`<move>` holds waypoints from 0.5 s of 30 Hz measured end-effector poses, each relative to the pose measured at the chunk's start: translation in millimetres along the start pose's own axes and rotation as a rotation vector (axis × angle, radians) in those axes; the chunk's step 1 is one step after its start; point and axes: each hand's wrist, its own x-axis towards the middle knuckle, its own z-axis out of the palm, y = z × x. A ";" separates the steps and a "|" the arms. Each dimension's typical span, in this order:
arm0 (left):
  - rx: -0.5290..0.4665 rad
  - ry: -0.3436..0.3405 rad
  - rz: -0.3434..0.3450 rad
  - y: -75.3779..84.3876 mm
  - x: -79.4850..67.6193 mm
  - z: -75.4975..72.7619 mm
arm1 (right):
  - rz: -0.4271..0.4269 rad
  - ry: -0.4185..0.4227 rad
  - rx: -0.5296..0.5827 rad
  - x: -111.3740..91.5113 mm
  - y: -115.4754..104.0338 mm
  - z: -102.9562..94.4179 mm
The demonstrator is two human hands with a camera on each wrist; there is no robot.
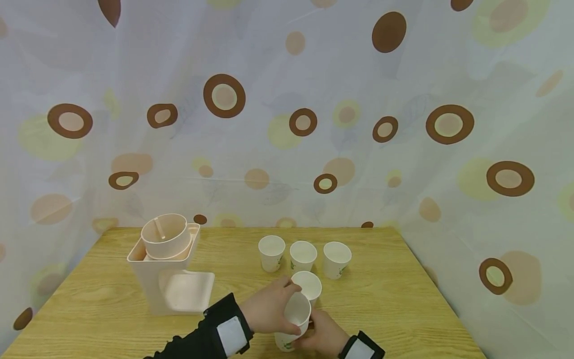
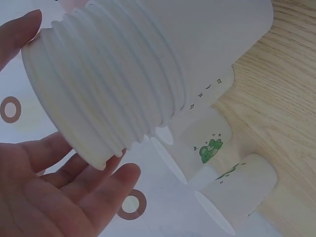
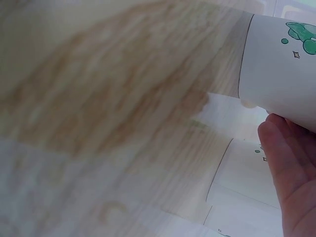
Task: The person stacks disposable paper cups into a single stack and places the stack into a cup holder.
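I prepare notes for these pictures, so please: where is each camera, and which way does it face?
Head: on the head, facing forward and down to the wooden table; left hand, right hand and dark sleeve show.
Left wrist: facing the stacked cups from that wrist; left palm and left fingers show.
Right wrist: facing a green-printed cup from that wrist; right fingers show.
Shared by head and left wrist: left hand and stacked cups.

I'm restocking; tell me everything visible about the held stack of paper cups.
The stack of nested white paper cups shows several rolled rims over a tapering wall with green print low down. It tilts, mouth up, over the yellow wood-grain table. The left hand's grip spans its rim; the right hand's grip holds it lower.
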 end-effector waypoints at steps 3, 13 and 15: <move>0.004 0.002 0.012 -0.9 0.7 1.7 | -0.020 0.005 0.003 -1.4 0.0 -0.2; 0.056 0.017 0.058 -0.6 3.1 5.4 | -0.055 0.010 -0.027 -7.6 4.5 -2.7; 0.065 0.020 0.064 -0.7 3.5 6.0 | -0.058 0.007 -0.031 -8.0 4.6 -3.3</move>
